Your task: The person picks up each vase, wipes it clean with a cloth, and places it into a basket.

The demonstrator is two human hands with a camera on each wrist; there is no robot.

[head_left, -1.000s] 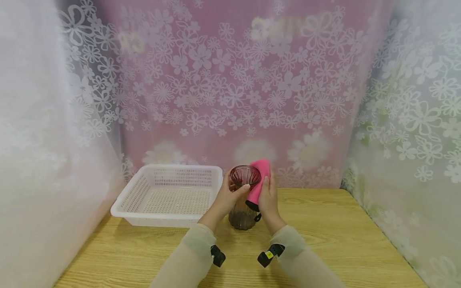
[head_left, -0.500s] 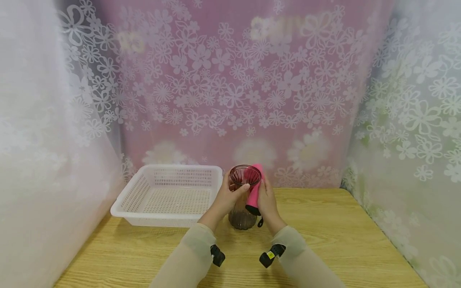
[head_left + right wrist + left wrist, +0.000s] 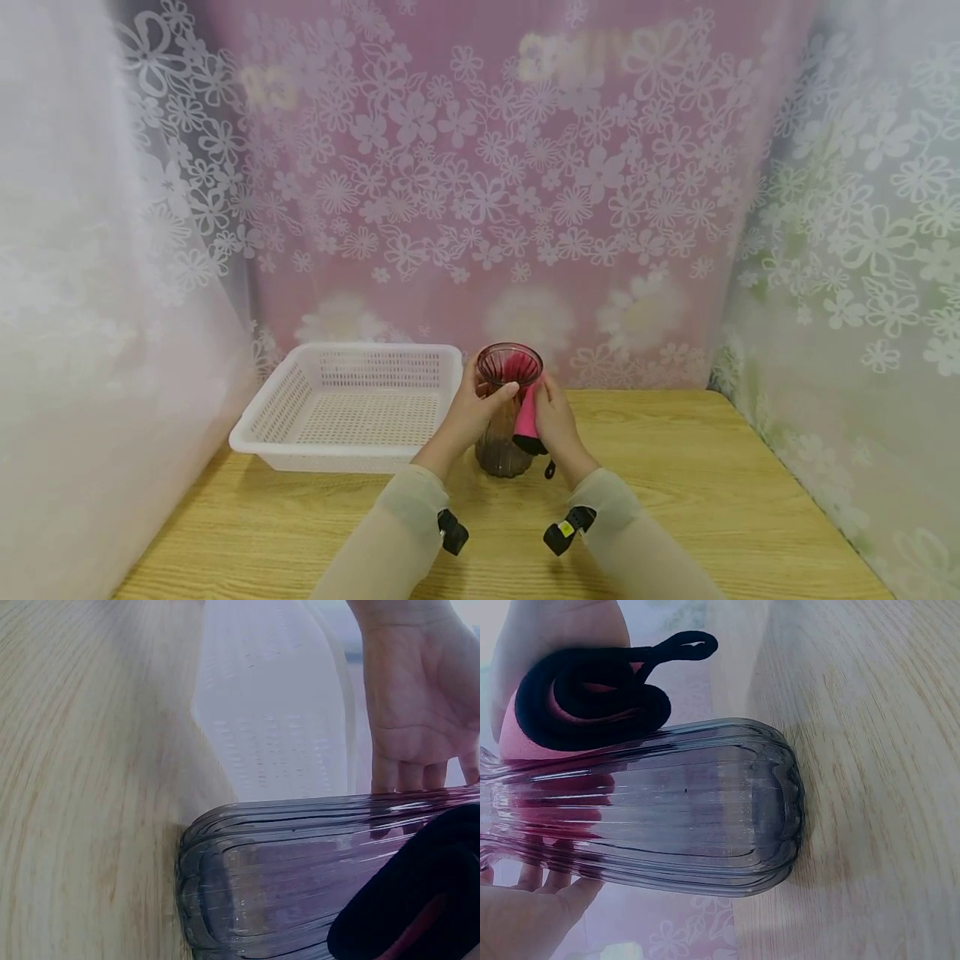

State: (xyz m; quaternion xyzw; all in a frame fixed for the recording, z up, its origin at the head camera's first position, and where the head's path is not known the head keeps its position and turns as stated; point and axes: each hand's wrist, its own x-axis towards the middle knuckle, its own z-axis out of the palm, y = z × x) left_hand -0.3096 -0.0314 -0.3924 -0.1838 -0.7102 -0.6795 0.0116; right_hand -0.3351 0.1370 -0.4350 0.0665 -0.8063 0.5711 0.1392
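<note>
A ribbed, see-through vase [image 3: 504,454], pinkish at the rim and greyish at the base, stands upright on the wooden table. My left hand [image 3: 474,410] grips its neck from the left, thumb across the front and fingers behind the glass. On the vase's right side my right hand [image 3: 557,417] holds a folded pink cloth [image 3: 527,417] against the glass. The left wrist view shows the cloth's rolled black edge [image 3: 592,697] and a black hanging loop [image 3: 686,646]. Part of the cloth shows pink through the vase, behind it.
A white perforated plastic basket [image 3: 345,460] stands at the left, close to my left hand. The wooden table [image 3: 660,467] extends to the right and front. Flower-patterned curtains [image 3: 480,167] enclose the back and both sides.
The right hand has slid the cloth lower and around the vase's far side, so less pink rises above the hand. The left hand and the vase have stayed in place.
</note>
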